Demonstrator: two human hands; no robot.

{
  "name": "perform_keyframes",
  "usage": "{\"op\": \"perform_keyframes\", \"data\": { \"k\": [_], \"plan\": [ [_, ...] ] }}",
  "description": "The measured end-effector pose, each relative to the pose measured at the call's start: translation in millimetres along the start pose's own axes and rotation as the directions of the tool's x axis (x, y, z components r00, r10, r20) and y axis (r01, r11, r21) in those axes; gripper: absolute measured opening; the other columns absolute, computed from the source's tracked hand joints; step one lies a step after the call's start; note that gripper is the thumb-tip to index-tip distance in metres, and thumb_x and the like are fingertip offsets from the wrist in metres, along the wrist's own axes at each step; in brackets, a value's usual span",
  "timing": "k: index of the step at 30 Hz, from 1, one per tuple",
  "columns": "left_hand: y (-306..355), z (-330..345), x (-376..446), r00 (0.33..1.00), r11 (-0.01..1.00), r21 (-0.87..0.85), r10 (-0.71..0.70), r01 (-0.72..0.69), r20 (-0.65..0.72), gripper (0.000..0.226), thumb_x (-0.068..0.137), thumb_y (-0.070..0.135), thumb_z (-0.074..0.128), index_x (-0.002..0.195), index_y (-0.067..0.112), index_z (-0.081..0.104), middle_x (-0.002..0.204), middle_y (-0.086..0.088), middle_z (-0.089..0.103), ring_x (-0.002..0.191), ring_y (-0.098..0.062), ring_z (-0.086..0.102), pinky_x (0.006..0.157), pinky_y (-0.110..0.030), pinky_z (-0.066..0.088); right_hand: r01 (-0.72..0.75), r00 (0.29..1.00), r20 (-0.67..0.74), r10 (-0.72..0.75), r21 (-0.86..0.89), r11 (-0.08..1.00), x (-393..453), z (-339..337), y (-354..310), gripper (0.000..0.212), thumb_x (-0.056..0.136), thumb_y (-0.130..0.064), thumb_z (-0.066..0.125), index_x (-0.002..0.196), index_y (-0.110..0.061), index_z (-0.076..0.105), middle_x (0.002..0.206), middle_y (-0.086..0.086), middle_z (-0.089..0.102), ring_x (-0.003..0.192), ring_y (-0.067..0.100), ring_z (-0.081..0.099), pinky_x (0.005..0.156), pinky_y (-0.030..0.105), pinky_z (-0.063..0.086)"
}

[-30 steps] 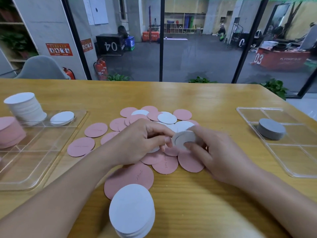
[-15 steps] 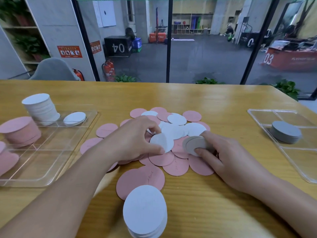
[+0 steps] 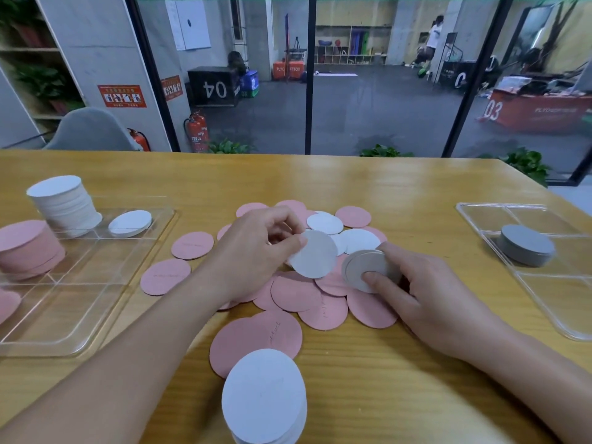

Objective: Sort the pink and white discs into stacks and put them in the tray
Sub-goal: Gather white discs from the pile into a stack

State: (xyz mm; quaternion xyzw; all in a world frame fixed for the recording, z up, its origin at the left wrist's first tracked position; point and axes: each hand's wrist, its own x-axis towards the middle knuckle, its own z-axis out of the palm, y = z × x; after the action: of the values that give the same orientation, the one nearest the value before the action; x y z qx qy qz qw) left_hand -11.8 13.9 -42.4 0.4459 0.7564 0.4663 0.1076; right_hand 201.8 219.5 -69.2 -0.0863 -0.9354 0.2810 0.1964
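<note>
1. The step in hand looks like gathering white discs from the loose pile (image 3: pixel 320 283): lay each new disc flat and edge-aligned on the held stack, so it carries cleanly to the tray (image 3: pixel 96 283) at left.
2. The left hand (image 3: pixel 256 251), palm down over the pile, pinches one white disc (image 3: pixel 315 254) by its rim, lifted and tilted.
3. The right hand (image 3: pixel 426 293) rests on the table, thumb and fingers closed round a small stack (image 3: pixel 365 267); its count is unclear.
</note>
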Motion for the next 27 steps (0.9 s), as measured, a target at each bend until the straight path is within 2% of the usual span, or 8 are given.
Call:
{"op": "perform_keyframes", "data": {
  "k": [2,5,7,9,14,18,23,27],
  "plan": [
    [3,9,-2,0.996,0.996,-0.063,0.063,-0.059,0.062,0.009,0.106,0.014,0.071,0.098,0.017,0.073,0.083,0.0,0.072,0.072,-0.018,0.065,0.073,-0.037,0.064,0.008,1.0,-0.018,-0.007,0.015,1.0,0,-1,-1,0.027,0.107,-0.035,0.06,0.089,-0.017,0.053,0.074,-0.005,0.057,0.065,0.016,0.049,0.06,0.029,0.039],
    [6,22,-5,0.981,0.988,-0.111,0.121,-0.105,0.15,0.011,0.108,0.009,0.068,0.101,0.014,0.075,0.09,-0.006,0.074,0.082,-0.032,0.072,0.084,-0.055,0.063,0.014,0.999,-0.052,-0.012,0.041,0.999,1,-2,-3,0.015,0.106,-0.033,0.062,0.094,-0.026,0.057,0.076,-0.014,0.06,0.067,0.013,0.053,0.059,0.021,0.038],
    [7,28,-6,0.969,0.981,-0.16,0.144,-0.113,0.2,0.017,0.108,0.005,0.066,0.103,0.014,0.078,0.093,-0.007,0.077,0.088,-0.034,0.074,0.088,-0.05,0.063,0.018,0.999,-0.04,-0.017,0.034,0.999,0,-1,-5,0.006,0.105,-0.034,0.063,0.101,-0.031,0.061,0.081,-0.018,0.061,0.073,0.011,0.056,0.062,0.02,0.04],
    [7,32,-7,0.957,0.977,-0.182,0.152,-0.108,0.247,0.024,0.109,0.003,0.062,0.108,0.016,0.082,0.096,-0.006,0.08,0.093,-0.031,0.075,0.091,-0.039,0.061,0.027,1.0,0.005,-0.027,-0.013,1.0,0,2,-4,0.009,0.105,-0.037,0.061,0.1,-0.029,0.061,0.083,-0.015,0.061,0.075,0.013,0.056,0.063,0.026,0.042],
    [-16,29,8,0.988,0.962,0.224,0.15,-0.156,0.045,0.017,0.107,0.026,0.067,0.115,0.033,0.081,0.116,0.021,0.073,0.114,-0.008,0.063,0.094,-0.027,0.05,0.022,0.999,0.039,-0.02,-0.042,0.999,0,4,-2,0.03,0.106,-0.037,0.061,0.084,-0.026,0.044,0.08,-0.009,0.055,0.07,0.017,0.048,0.064,0.033,0.04],
    [-31,25,21,0.994,0.883,0.457,0.101,-0.103,0.029,0.033,0.107,0.053,0.054,0.128,0.036,0.073,0.123,0.024,0.066,0.124,-0.018,0.051,0.107,-0.043,0.046,0.034,0.998,0.058,-0.031,-0.036,0.999,0,2,-3,0.033,0.105,-0.038,0.062,0.082,-0.029,0.04,0.081,-0.011,0.055,0.069,0.015,0.047,0.064,0.032,0.039],
    [-19,24,16,0.996,0.853,0.519,0.005,-0.053,0.093,0.017,0.107,0.043,0.059,0.105,0.029,0.07,0.107,0.016,0.068,0.116,-0.019,0.043,0.104,-0.044,0.043,0.005,0.998,0.065,-0.004,-0.008,1.0,0,0,0,0.033,0.105,-0.038,0.064,0.083,-0.023,0.044,0.079,-0.008,0.054,0.066,0.014,0.044,0.062,0.031,0.038],
    [-10,22,13,0.997,0.834,0.55,0.001,-0.042,0.074,0.013,0.101,0.031,0.068,0.111,0.026,0.073,0.105,0.008,0.068,0.116,-0.02,0.044,0.096,-0.041,0.045,-0.009,0.997,0.076,0.008,0.008,1.0,0,-2,1,0.03,0.105,-0.039,0.064,0.087,-0.021,0.05,0.077,-0.006,0.056,0.066,0.014,0.046,0.061,0.031,0.038]
  ]
}}
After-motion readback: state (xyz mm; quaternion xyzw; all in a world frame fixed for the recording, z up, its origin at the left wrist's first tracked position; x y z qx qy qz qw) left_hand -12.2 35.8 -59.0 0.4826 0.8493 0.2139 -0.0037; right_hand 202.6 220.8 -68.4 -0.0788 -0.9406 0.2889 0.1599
